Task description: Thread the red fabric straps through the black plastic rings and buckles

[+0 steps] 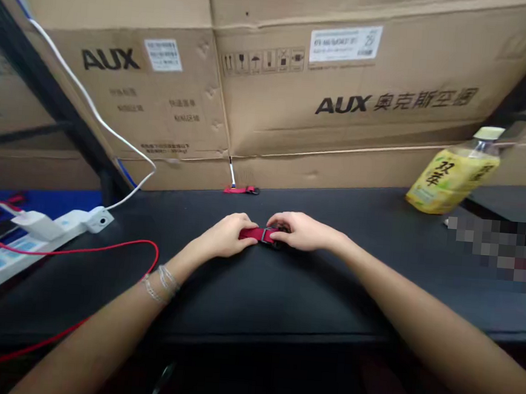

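Between my two hands, low over the black tabletop (255, 293), is a red webbing strap (251, 234) with a dark buckle or slider on it. My left hand (230, 236) pinches the strap's left end between thumb and fingers. On the other side, my right hand (300, 231) closes its fingers and thumb around the buckle end, hiding part of the dark piece. A second red strap (240, 190) with a black buckle and a white tag lies behind them, against the boxes.
Large cardboard boxes (273, 119) stand along the back edge. To the right is a yellow-labelled drink bottle (451, 175). A white power strip (72, 221) sits at left, with a white cable (94, 108) and a red cable (104, 247) running over the table.
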### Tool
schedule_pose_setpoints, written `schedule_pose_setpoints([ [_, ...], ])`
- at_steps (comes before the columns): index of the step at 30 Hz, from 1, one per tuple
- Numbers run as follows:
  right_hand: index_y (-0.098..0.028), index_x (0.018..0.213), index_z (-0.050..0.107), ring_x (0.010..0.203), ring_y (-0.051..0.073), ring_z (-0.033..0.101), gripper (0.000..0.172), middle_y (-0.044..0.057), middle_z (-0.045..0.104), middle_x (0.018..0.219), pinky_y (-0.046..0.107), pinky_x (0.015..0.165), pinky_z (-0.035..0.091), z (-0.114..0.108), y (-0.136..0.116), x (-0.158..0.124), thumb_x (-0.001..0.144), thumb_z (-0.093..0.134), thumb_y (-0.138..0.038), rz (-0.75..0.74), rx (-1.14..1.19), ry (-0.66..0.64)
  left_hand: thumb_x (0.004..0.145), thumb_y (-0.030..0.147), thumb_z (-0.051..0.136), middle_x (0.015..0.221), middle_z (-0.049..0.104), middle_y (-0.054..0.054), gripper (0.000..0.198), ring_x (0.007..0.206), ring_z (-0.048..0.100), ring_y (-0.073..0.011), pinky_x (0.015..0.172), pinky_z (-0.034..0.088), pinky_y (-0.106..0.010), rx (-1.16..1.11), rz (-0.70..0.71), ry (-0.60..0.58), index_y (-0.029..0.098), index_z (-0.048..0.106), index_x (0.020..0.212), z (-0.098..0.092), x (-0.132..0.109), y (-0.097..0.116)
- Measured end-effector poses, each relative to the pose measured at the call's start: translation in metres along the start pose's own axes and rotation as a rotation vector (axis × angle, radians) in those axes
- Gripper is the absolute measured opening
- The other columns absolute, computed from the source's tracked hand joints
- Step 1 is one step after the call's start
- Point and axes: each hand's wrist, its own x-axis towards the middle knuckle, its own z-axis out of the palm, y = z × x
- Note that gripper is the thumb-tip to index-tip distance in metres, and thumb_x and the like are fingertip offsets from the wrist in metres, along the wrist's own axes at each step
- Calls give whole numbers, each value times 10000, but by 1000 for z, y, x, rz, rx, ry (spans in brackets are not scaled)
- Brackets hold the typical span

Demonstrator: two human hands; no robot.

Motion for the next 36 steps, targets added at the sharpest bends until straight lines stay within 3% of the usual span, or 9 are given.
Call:
schedule_pose_setpoints([
  [3,-161,1112,645,839,195,593,382,110,639,975,277,741,444,1,-1,-2,843,581,-424,-28,-100,25,860,372,557,981,610,-87,299,936,567,-228,873,440,-352,16,-4,-3,212,697,1071,1,-1,0],
  [6,-174,1131,637,866,210,578,541,115,596,1010,295,772,449,2,-2,-4,746,666,-554,-49,-148,18,866,398,544,994,583,-91,312,944,547,-232,888,432,-368,22,-24,9,222,698,1072,3,-2,0],
  [13,-157,993,669,837,194,594,261,92,656,955,275,744,437,0,0,-1,807,639,-339,-42,-137,70,882,475,504,986,583,-92,392,919,542,-221,861,428,-347,17,-23,-4,227,667,1140,5,-1,0],
  [21,-162,1038,674,926,219,596,333,109,638,1045,300,827,443,-2,5,-1,779,671,-372,-41,-165,81,863,394,560,1039,613,-100,392,955,564,-232,869,440,-338,6,-1,-30,194,629,1193,2,-1,0],
  [25,-172,1072,652,898,214,605,427,80,662,1020,283,772,446,-3,6,0,718,729,-398,-34,-137,12,866,335,554,1027,637,-105,365,940,583,-230,858,447,-335,4,-10,-21,170,628,1184,1,-1,4],
  [31,-161,1036,645,854,209,612,322,83,678,976,285,734,439,1,9,3,779,668,-354,-24,-141,32,881,315,532,1033,649,-112,342,944,589,-231,867,448,-346,-13,-7,-3,155,628,1167,2,0,3],
  [36,-160,1112,620,948,234,616,361,115,670,1073,308,814,449,3,9,2,799,651,-337,-28,-123,29,815,377,634,1064,642,-118,441,966,588,-246,873,455,-358,-36,-13,-3,144,609,1188,2,0,1],
])
